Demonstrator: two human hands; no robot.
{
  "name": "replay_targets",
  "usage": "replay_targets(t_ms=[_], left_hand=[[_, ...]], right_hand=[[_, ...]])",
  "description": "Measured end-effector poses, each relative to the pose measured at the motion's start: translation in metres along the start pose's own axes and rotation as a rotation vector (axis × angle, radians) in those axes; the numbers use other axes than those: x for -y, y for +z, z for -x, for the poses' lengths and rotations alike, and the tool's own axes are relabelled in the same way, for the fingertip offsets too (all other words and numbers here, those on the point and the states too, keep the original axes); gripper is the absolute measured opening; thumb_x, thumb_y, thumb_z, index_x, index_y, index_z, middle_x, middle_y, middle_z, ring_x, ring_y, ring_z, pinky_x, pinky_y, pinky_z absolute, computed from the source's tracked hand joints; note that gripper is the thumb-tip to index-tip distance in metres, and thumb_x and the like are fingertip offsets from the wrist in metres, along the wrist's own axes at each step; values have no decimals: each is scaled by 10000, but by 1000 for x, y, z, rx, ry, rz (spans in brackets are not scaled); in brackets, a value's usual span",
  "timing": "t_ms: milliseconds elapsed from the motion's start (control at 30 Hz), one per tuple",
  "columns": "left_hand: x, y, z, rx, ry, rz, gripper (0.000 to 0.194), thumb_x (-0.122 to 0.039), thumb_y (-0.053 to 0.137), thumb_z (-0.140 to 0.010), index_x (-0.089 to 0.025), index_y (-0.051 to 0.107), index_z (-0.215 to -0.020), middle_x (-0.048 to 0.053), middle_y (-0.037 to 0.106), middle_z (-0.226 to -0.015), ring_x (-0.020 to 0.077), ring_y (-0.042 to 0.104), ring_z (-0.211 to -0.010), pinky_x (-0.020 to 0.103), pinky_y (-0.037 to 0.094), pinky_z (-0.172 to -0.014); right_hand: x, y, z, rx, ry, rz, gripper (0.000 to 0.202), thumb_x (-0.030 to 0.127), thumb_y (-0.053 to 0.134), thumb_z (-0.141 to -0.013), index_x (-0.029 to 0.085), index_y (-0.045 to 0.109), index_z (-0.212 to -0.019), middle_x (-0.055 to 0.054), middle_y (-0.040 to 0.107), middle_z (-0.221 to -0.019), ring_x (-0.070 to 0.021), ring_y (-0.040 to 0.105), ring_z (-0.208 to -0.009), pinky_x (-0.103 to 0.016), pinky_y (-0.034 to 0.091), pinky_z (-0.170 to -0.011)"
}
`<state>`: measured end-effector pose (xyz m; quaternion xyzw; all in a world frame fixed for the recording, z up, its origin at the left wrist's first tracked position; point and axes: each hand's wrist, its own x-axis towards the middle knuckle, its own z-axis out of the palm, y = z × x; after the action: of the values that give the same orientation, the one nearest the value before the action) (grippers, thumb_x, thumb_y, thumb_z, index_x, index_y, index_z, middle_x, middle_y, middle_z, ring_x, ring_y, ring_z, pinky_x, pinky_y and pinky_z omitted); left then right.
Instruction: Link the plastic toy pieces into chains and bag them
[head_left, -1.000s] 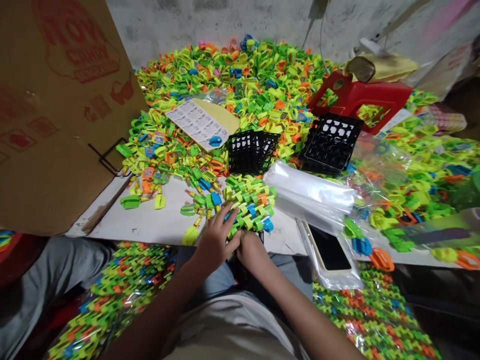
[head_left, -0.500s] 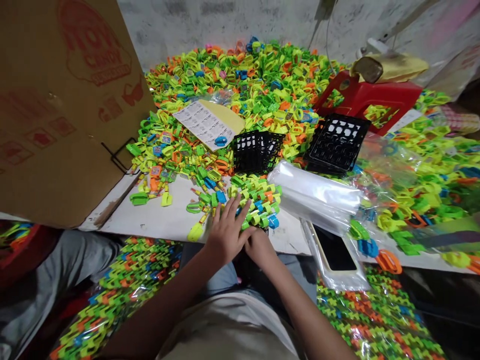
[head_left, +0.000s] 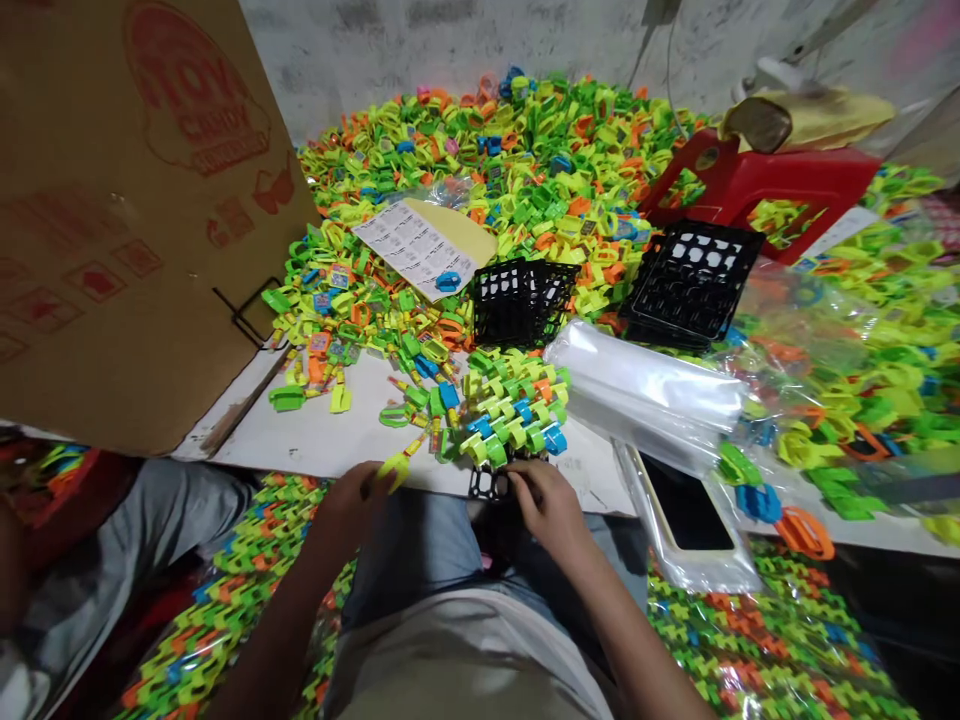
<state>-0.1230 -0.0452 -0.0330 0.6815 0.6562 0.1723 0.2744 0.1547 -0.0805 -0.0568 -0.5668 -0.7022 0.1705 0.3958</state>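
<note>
A black grid tray (head_left: 489, 483) packed with green, yellow and blue plastic toy pieces (head_left: 514, 408) sits at the near edge of the white board (head_left: 330, 440). My right hand (head_left: 547, 503) grips the tray's near edge. My left hand (head_left: 352, 497) is lower left of it, at the board's edge, fingers curled by a yellow toy piece (head_left: 395, 466); whether it holds the piece I cannot tell.
A huge heap of loose coloured toy pieces (head_left: 525, 150) fills the back. Two empty black grid trays (head_left: 519, 300) (head_left: 690, 285), a stack of clear bags (head_left: 645, 390), a phone (head_left: 686, 515), a sticker sheet (head_left: 420, 245), a red stool (head_left: 757, 185), a cardboard box (head_left: 127, 210) and bagged sets (head_left: 757, 640) surround me.
My left hand has left the top of the filled tray and dropped left to the board's edge. My right hand stays on the tray's near edge.
</note>
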Motion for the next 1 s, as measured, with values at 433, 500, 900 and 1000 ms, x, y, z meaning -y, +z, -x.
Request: replay_targets(t_ms=[433, 500, 900, 1000], left_hand=[[-85, -23, 32, 186, 593, -188, 341, -380, 574, -844, -331, 593, -1181, 6, 661, -1169, 215, 639, -1013, 340, 509, -850], [-94, -13, 18, 62, 644, -86, 390, -400, 551, -860, -298, 544, -1237, 23, 638, -1209, 210, 605, -1080, 358, 482, -914], [-107, 46, -26, -179, 835, -83, 231, -260, 607, -831, -199, 604, -1054, 60, 626, -1185, 216, 527, -1142, 387, 418, -973], [-107, 45, -26, -175, 839, -64, 237, -254, 623, -818, -198, 606, -1047, 60, 631, -1169, 218, 534, -1128, 387, 427, -965]], right_hand=[[49, 0, 15, 255, -8, 183, 156, 186, 506, -839, 169, 634, -926, -74, 661, -835, -200, 617, -757, -289, 483, -667], [26, -4, 12, 119, 102, 56, 142, 195, 528, -808, 181, 637, -898, -72, 685, -858, -200, 639, -784, -288, 499, -695], [-21, 11, 6, -52, 284, -216, 204, 317, 551, -827, 201, 687, -924, -74, 733, -909, -232, 688, -854, -353, 538, -773], [-22, 11, 6, -69, 282, -222, 198, 317, 552, -833, 198, 689, -915, -72, 735, -907, -227, 686, -859, -352, 534, -782]])
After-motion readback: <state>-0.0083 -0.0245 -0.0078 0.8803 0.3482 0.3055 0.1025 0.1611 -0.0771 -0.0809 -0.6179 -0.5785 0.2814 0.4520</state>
